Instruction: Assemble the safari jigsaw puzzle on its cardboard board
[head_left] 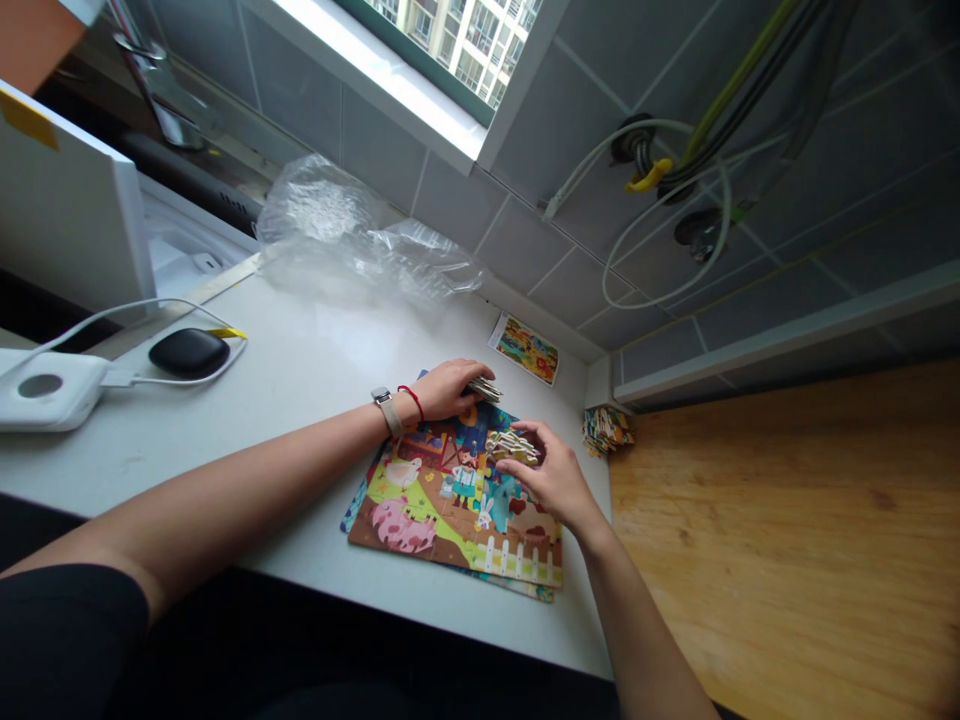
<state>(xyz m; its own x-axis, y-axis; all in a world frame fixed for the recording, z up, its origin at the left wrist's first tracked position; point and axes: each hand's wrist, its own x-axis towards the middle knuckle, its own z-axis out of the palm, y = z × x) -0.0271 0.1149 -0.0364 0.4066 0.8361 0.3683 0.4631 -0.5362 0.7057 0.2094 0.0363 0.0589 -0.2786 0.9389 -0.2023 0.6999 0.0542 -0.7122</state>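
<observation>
A colourful farm jigsaw board (442, 510) lies near the front right corner of the white table (300, 400), stacked on another board. My left hand (446, 387) rests at the board's far edge, fingers closed round a small stack of puzzle pieces (484, 389). My right hand (551, 475) hovers over the board's right part and pinches another bunch of pieces (511, 446). A watch and a red band sit on my left wrist.
A pile of loose pieces (606, 428) sits at the table's right edge, a small picture card (526, 349) behind it. Crumpled clear plastic (352, 245) lies at the back. A black mouse (189, 352) and a white device (46, 388) with cable lie left. Wooden floor on the right.
</observation>
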